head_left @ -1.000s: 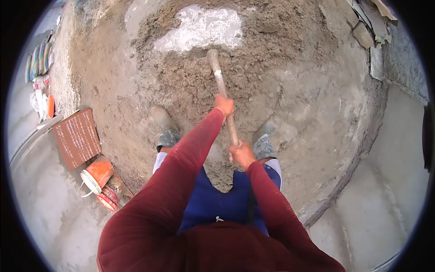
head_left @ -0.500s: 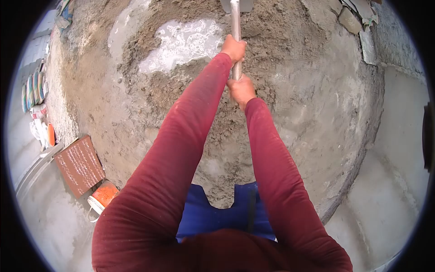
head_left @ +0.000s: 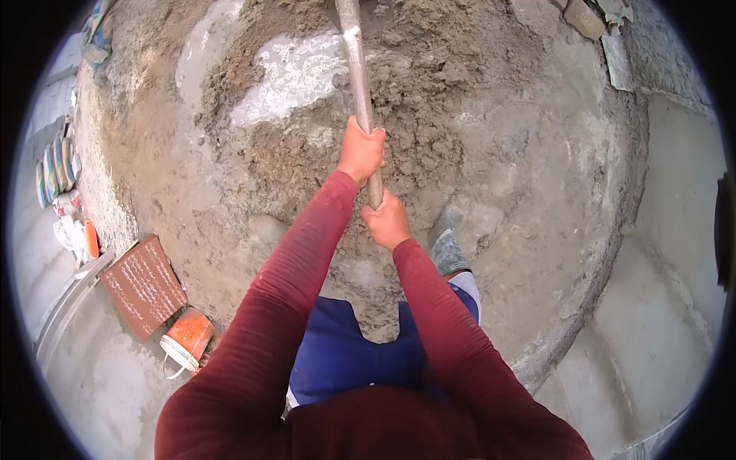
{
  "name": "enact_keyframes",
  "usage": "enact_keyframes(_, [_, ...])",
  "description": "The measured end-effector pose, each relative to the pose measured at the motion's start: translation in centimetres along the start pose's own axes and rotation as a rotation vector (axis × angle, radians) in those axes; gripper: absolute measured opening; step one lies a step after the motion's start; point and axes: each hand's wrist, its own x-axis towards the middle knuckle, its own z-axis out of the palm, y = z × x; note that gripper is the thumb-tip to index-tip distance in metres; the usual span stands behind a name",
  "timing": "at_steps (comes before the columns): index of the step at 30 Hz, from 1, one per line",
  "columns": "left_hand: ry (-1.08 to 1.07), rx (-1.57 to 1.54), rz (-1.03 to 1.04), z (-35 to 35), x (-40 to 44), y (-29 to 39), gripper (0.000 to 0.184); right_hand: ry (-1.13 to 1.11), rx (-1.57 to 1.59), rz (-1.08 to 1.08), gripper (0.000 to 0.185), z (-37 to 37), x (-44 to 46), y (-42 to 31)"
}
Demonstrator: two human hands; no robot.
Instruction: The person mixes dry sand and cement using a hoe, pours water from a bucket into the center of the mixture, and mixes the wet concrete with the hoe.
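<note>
My left hand (head_left: 361,152) is wrapped round a long wooden handle (head_left: 359,80). Lower down, near the handle's end, my right hand (head_left: 388,221) grips the same handle. The handle runs up to the top edge of the view, where part of a grey metal blade (head_left: 376,14) shows at the wet brown mixture (head_left: 429,69). Left of the handle lies a pool of whitish water (head_left: 290,75), bordered by the lumpy mixture.
At the left are a brown board (head_left: 144,287), an orange bucket (head_left: 188,334), an orange item (head_left: 92,239) and striped sacks (head_left: 57,170). Torn sheets (head_left: 616,57) lie at the upper right. My boot (head_left: 448,244) stands on the muddy ground.
Both hands went up and forward with the handle, then came back toward my body and slightly left. The blade came into view at the top and now sits nearer the pool.
</note>
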Motion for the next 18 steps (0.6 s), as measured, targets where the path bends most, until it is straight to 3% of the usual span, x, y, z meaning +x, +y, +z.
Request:
enact_keyframes(1, [0.003, 0.002, 0.006, 0.1, 1.1, -0.9, 0.037, -0.001, 0.003, -0.006, 0.029, 0.1, 0.3, 0.2])
enact_keyframes(3, [0.011, 0.218, -0.201, 0.3, 2.5, -6.1, 0.033, -0.178, 0.283, 0.382, 0.026, 0.6, -0.1, 1.1])
enact_keyframes(5, [-0.111, 0.232, -0.394, -0.5, 0.7, -12.4, 0.029, -0.104, 0.266, 0.455, 0.025, 2.1, -3.9, 2.4])
enact_keyframes(6, [-0.135, 0.135, -0.403, -0.6, -1.3, -11.9, 0.030, -0.035, 0.255, 0.537, 0.024, 2.6, -5.9, 2.8])
enact_keyframes(8, [-0.139, -0.032, -0.440, -1.7, -6.8, -12.6, 0.032, -0.079, 0.195, 0.442, 0.016, 1.9, -10.0, 2.4])
enact_keyframes(12, [-0.112, -0.170, -0.436, -4.6, -16.1, -9.1, 0.030, -0.132, 0.065, 0.289, 0.027, 3.4, -18.7, 2.6])
enact_keyframes(14, [-0.003, -0.221, -0.337, -6.5, -18.5, -7.6, 0.031, -0.127, 0.037, 0.225, 0.033, 3.7, -19.5, 1.5])
enact_keyframes(16, [0.060, -0.256, -0.187, -8.3, -15.9, -5.0, 0.031, -0.189, -0.140, 0.164, 0.038, 4.3, -15.7, -0.4])
enact_keyframes(18, [0.098, -0.263, -0.078, -10.1, -9.4, -2.2, 0.029, -0.168, -0.092, 0.002, 0.043, 5.7, -8.8, -2.2])
